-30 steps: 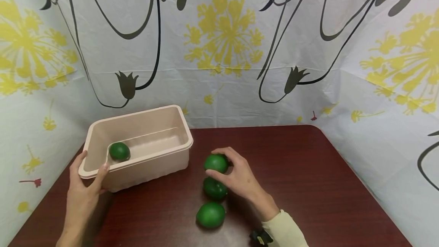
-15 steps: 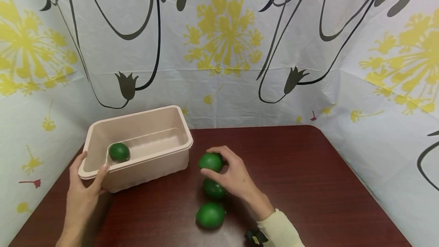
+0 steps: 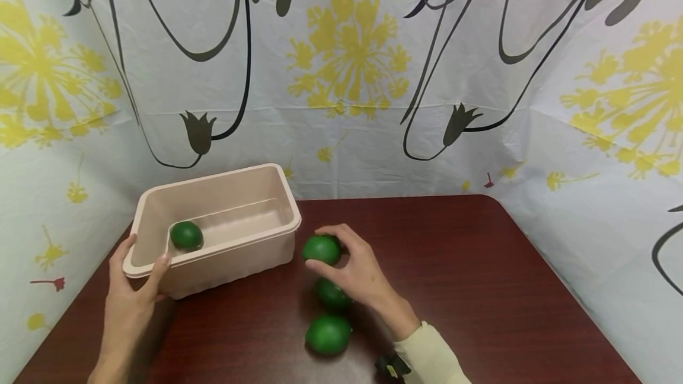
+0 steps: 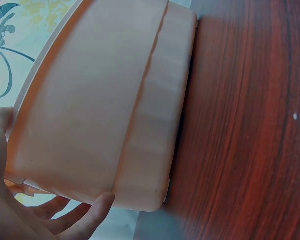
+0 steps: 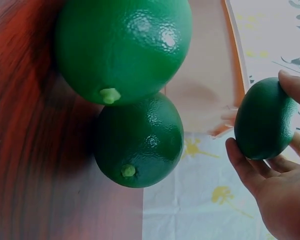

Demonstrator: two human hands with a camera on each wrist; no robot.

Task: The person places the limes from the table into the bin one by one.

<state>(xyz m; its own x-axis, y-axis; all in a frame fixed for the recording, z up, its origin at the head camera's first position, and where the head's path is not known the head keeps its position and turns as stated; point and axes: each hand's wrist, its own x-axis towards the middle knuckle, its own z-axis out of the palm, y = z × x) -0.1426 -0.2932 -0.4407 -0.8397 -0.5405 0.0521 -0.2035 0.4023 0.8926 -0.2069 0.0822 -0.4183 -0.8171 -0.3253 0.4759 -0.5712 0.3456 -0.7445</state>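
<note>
My right hand (image 3: 360,271) pinches a green lime (image 3: 321,250) between thumb and fingers, just right of the bin. In the right wrist view that lime (image 5: 266,119) is off the table, held at the fingertips. Two more limes lie on the table below it: one (image 3: 333,294) partly covered by my right hand, the other (image 3: 328,335) nearer me. My left hand (image 3: 129,307) grips the left corner of a beige plastic bin (image 3: 235,265), thumb over the rim. A single lime (image 3: 186,236) lies inside at the bin's left end. The left wrist view has fingers against the bin's outer wall (image 4: 90,100).
The dark red wood-grain table (image 3: 453,265) extends to the right of the limes. A white cloth (image 3: 341,135) with yellow and grey plant prints hangs behind and at both sides. A small black device (image 3: 392,366) sits at my right wrist by the pale sleeve (image 3: 432,354).
My right hand has carried its lime a short way left, toward the bin. The left hand, the bin and the other limes stay where they were.
</note>
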